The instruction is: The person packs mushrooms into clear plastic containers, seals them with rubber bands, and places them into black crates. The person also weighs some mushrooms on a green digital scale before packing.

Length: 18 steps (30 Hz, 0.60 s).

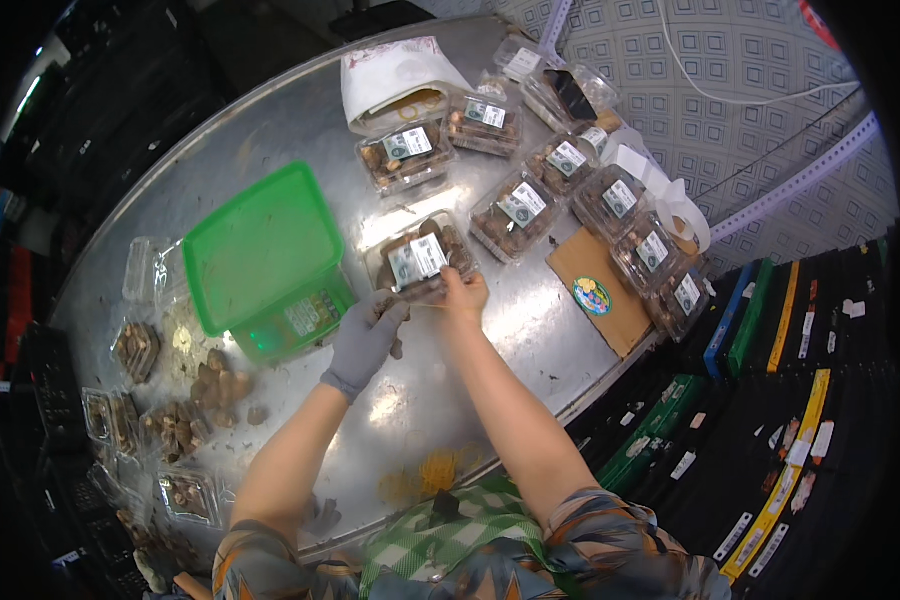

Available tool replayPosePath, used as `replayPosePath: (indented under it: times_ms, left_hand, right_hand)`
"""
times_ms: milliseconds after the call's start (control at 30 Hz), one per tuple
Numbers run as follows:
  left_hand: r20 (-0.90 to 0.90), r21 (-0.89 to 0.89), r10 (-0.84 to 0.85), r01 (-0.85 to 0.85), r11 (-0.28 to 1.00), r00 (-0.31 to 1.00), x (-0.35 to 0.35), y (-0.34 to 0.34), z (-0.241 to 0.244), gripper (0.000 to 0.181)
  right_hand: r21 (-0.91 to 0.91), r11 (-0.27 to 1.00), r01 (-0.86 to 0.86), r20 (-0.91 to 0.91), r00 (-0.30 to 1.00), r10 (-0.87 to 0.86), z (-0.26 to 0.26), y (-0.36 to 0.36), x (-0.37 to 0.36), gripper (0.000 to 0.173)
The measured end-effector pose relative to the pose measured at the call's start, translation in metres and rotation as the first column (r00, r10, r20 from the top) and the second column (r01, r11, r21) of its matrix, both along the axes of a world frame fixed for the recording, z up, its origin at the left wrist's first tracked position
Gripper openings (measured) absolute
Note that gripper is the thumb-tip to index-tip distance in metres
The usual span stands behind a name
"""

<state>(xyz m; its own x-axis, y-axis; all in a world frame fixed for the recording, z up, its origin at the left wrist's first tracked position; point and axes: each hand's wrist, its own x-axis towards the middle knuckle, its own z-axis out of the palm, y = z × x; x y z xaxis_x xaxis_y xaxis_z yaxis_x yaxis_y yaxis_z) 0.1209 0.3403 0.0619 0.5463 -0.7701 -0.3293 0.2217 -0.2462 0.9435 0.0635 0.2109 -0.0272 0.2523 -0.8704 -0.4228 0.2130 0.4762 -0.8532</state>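
Observation:
My left hand point(364, 341), in a grey glove with brown-stained fingertips, is at the near side of a labelled clear plastic clamshell box point(454, 247) of brown produce pieces. Bare, my right hand point(463, 296) is at the same box's near right corner. A thin yellow rubber band point(426, 304) stretches between the fingers of both hands. Whether it touches the box cannot be told. Left of the box stands a green-lidded plastic tub point(262, 244). A tangle of yellow rubber bands point(441, 471) lies near the table's front edge.
Several labelled clamshell boxes point(514, 217) fill the metal table's right side, by a cardboard piece point(600, 292) and a white bag point(397, 71). A phone point(570, 95) rests on boxes. Loose brown produce point(221, 382) and open clamshells point(187, 495) lie left. Black crates point(690, 465) stand right.

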Motion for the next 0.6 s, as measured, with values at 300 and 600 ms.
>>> replayPosePath:
  times_ms: [300,600]
  left_hand:
    - [-0.121,0.013,-0.201,0.204,0.979,0.972,-0.038,0.061,0.043,0.018]
    - [-0.838,0.189,-0.068,0.404,0.895,0.542,-0.154,0.148,-0.055,0.026]
  right_hand:
    - [-0.130,0.603,-0.787,-0.336,0.607,0.720,0.079,0.062,-0.183,0.021]
    - [-0.045,0.844,-0.534,0.145,0.832,0.535,0.072,0.147,-0.316,0.036]
